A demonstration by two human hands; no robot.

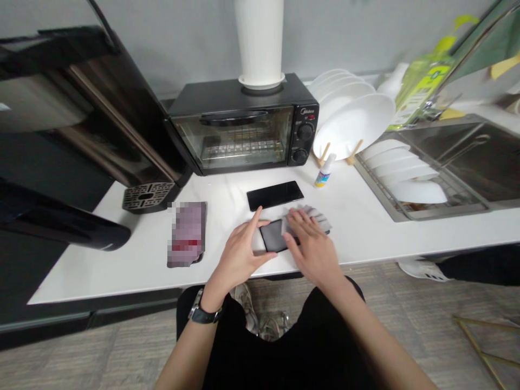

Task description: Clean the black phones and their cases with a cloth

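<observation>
On the white counter lies a phone (273,236) with a dark screen, close to the front edge. My left hand (240,250) is at its left end, thumb and fingers apart around that end. My right hand (311,241) rests with spread fingers on a grey cloth (320,216), pressing it on the right part of the phone and hiding that part. Just behind lies a second black phone or glass panel (275,195), flat on the counter. A small spray bottle (324,172) with a white cap stands behind and to the right.
A black toaster oven (244,138) stands at the back, with plates (353,124) in a rack beside it. At the right is a sink (471,162) with bowls (414,173). A purple item (189,230) and a coffee machine (148,196) are at the left.
</observation>
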